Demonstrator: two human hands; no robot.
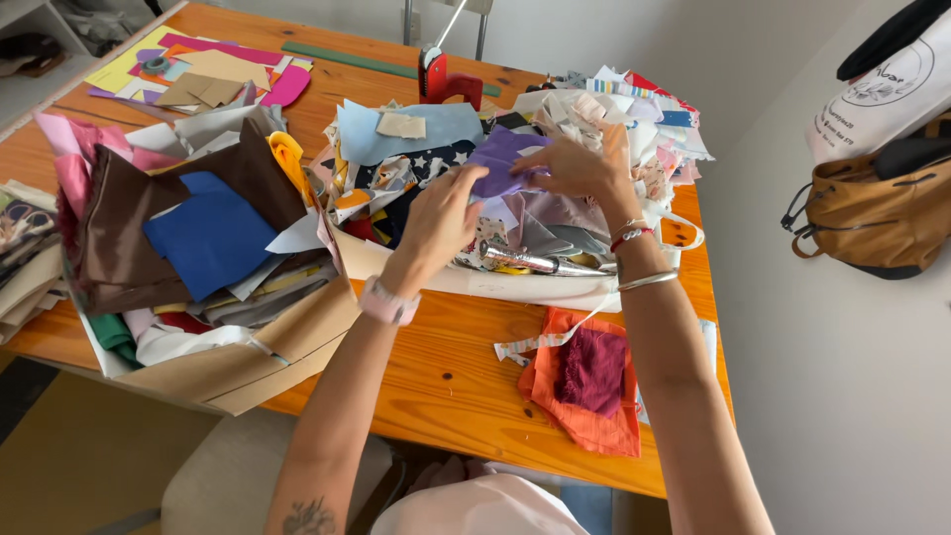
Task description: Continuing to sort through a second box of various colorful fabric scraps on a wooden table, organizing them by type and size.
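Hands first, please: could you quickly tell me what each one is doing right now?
Left hand: closed, pinching the purple fabric scrap.
Right hand: fingers closed on the same purple fabric scrap.

- Both arms are bare, with no sleeves.
- The left wrist wears a pale pink watch (388, 301).
- The left forearm bears a dark tattoo (310, 517).
- The right wrist carries a red bracelet (630, 236) and thin silver bangles (646, 280).
- A pale top (475, 507) covers the torso.

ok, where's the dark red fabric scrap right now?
Head view, lower right of the wooden table: the dark red scrap lies on an orange cloth, just left of the person's right forearm, near the table's front edge.
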